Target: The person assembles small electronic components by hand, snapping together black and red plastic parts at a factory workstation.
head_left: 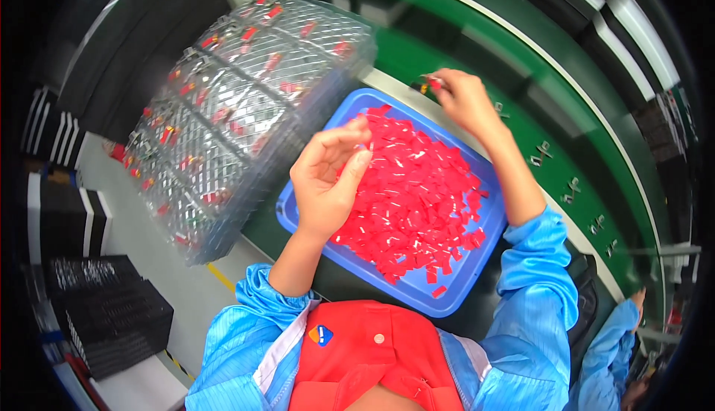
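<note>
My right hand (468,102) is over the near edge of a green belt, beyond the tray. Its thumb and fingers pinch a small metal part with a red piece (435,83) on it. My left hand (325,181) is raised above the left side of a blue tray (447,303), thumb and curved fingers apart, and I see nothing held between them. Many small red pieces (410,195) lie heaped in that tray. To the left stands a clear plastic compartment tray (223,124), its pockets holding small metal parts with red pieces.
Several small metal parts, such as one bracket-like part (541,153), lie spaced along the green belt (521,124) at the right. Black stacked trays (112,318) stand at the lower left. Another person's blue sleeve (607,355) shows at the lower right.
</note>
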`<state>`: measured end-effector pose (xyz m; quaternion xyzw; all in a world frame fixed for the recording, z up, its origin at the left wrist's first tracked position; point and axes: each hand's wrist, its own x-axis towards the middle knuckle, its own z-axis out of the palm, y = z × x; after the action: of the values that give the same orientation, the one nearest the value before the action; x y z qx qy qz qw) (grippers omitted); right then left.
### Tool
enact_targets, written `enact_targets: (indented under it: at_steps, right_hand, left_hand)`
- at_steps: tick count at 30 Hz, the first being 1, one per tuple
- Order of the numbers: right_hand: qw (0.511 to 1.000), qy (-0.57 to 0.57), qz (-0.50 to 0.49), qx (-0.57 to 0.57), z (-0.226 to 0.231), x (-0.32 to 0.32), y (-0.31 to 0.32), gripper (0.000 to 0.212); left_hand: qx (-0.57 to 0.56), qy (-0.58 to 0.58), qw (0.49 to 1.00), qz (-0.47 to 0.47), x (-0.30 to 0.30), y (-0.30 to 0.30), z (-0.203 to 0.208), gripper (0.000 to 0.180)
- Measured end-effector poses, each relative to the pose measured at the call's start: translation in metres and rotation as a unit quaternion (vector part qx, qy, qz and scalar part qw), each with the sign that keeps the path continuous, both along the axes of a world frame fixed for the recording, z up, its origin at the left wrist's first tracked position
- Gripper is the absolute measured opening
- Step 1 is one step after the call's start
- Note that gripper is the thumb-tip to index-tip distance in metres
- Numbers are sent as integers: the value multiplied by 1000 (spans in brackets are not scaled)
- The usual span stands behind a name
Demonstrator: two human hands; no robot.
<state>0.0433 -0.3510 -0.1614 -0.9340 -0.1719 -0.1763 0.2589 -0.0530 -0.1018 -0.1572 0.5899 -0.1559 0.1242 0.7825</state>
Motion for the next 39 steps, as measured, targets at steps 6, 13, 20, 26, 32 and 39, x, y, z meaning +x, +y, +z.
enact_targets:
  at_steps: [6, 13, 20, 26, 32, 39]
  right_hand:
    - [993, 17, -8, -112, -29, 15, -44, 31]
    - [995, 82, 60, 22, 8, -63, 6, 12]
    - [977, 96, 6, -189, 15, -84, 38, 15]
    - [998, 7, 39, 49, 9, -96, 22, 13]
    - [993, -49, 86, 70, 15, -118, 50, 32]
    - [980, -117, 105, 118, 19, -122, 59, 18]
  left_hand:
    - [257, -88, 951, 149, -29, 118, 13, 13]
    - [570, -66, 718, 393, 14, 296, 36, 26]
    - [557, -52, 721, 409, 4, 276, 29, 20]
    - [256, -94, 938, 213, -24, 156, 39, 11]
    - [120, -46, 990, -59, -6, 35, 2, 23]
    - [62, -82, 992, -70, -12, -15, -9, 33]
